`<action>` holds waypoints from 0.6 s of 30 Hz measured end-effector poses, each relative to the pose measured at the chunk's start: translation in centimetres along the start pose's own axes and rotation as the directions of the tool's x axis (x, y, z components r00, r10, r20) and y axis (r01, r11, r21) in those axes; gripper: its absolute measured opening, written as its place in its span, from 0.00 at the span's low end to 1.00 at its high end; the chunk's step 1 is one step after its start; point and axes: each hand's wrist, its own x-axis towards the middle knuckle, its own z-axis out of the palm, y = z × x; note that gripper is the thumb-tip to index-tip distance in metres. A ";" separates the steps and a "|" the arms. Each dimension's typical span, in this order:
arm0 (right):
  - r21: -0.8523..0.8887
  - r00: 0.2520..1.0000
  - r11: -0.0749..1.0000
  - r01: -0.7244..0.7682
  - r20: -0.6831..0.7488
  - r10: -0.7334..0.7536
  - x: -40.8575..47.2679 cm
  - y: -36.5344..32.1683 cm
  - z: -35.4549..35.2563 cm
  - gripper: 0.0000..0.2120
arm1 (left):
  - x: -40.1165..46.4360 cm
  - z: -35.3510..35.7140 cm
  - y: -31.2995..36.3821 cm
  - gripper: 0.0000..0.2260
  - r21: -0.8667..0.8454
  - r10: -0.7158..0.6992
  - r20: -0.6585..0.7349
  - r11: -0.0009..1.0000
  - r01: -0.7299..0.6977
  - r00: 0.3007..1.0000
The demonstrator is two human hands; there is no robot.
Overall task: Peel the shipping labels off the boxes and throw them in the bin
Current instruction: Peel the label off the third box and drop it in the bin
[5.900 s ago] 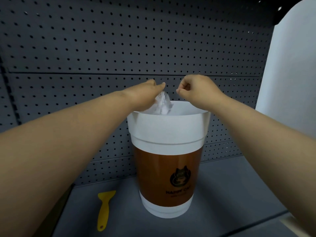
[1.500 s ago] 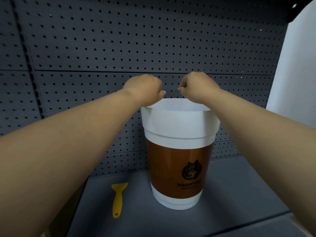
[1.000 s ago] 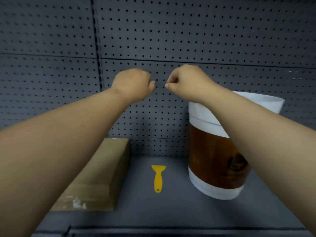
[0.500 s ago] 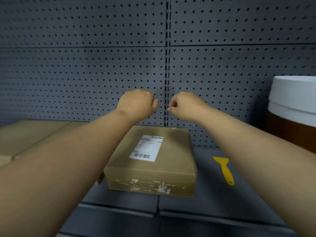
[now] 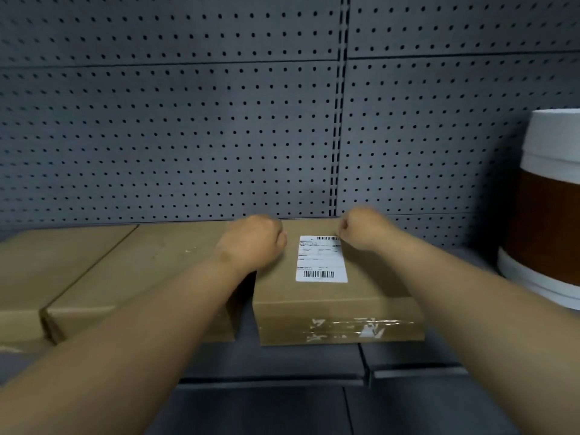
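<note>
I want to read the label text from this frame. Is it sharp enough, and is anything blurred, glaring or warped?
Head view: the label shows its barcodes, but the small print is too soft to read; the left hand and right hand are motion-blurred; tape on the box front glints; the bin throws a shadow on the pegboard; the pegboard seams bow from the wide lens.

This looks like a shop or stockroom shelf bay. A grey perforated back panel (image 5: 175, 136) with a slotted upright (image 5: 340, 120) rises behind the hands, and beneath them a grey metal shelf (image 5: 314, 361) carries plain cardboard boxes (image 5: 332, 296), one bearing a barcoded shipping label (image 5: 320, 259).
</note>
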 end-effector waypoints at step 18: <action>0.066 0.993 0.997 -0.032 -0.113 0.040 1.2 1.4 3.0 0.13 | -0.5 3.9 0.2 0.13 -0.116 0.069 0.082 0.991 -0.059 0.994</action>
